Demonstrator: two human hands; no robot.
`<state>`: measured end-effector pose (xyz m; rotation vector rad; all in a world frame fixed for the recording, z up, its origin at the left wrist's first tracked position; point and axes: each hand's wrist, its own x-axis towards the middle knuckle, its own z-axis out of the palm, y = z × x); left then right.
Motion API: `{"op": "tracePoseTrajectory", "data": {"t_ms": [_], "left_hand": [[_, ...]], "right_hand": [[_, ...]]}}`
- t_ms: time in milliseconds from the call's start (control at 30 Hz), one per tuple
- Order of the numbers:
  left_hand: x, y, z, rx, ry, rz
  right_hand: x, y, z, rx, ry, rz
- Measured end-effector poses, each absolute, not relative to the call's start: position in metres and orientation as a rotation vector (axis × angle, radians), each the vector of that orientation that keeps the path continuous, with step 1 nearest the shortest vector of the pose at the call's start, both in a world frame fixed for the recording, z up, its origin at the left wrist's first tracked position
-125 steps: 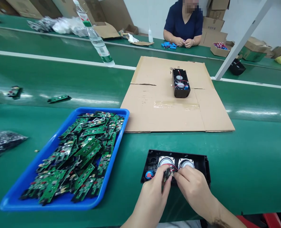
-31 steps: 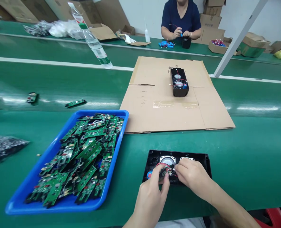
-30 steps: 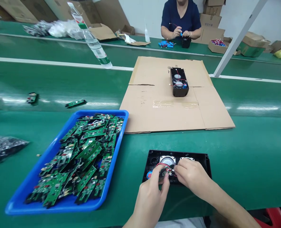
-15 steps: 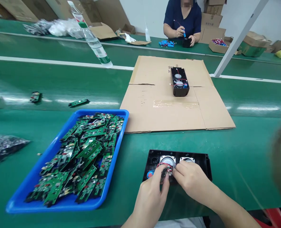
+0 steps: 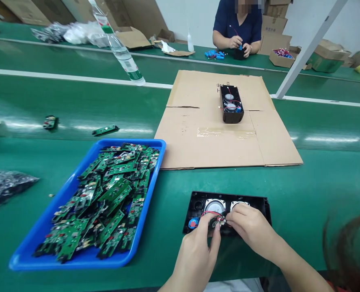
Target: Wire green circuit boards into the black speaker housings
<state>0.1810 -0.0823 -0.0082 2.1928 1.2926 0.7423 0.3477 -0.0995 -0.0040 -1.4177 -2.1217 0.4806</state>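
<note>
A black speaker housing [image 5: 198, 195] lies on the green bench in front of me. It holds two round speakers, the left one [image 5: 215, 206] plain to see and the other partly behind my fingers. A blue cylindrical cell [image 5: 193, 222] with a red end sits at its left side. Over the housing, my left hand [image 5: 196, 249] pinches a small circuit board [image 5: 213, 224] between thumb and fingers. My right hand [image 5: 253, 227] is closed at a white wire connector [image 5: 223, 222] against the board's edge; the fingertips hide part of it. Red wires [image 5: 212, 212] arch above the board.
A blue tray [image 5: 147, 219] piled with circuit boards stands left. Beyond lies flat cardboard [image 5: 180, 138] bearing another speaker housing [image 5: 232, 115]. Two loose boards [image 5: 105, 129] [image 5: 50, 122] lie farther left. A water bottle [image 5: 121, 52] appears behind them. Across the bench, a person [image 5: 237, 30] handles a blue cell.
My right hand has shifted slightly right, and the white connector shows more clearly between my hands. Across the bench, the person's blue cell has moved lower into the black part.
</note>
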Motion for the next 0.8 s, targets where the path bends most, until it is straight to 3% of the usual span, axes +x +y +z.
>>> {"op": "tracePoseTrajectory", "data": {"t_ms": [333,567,700,800], "left_hand": [[0.19,-0.081,-0.017,2.438,1.438,0.904],[0.186,-0.08,-0.015,2.313,1.423,0.789],[0.185,-0.083,-0.019,2.233,1.418,0.705],[0.185,-0.084,-0.022,2.205,1.421,0.725]], "right_hand": [[0.355,-0.108,-0.002,-1.488,-1.954,0.674],[0.362,-0.105,0.0,-1.697,-1.334,1.022],[0.358,-0.1,0.001,-1.606,-1.356,1.075],[0.351,-0.1,-0.001,-1.539,-1.633,0.902]]}}
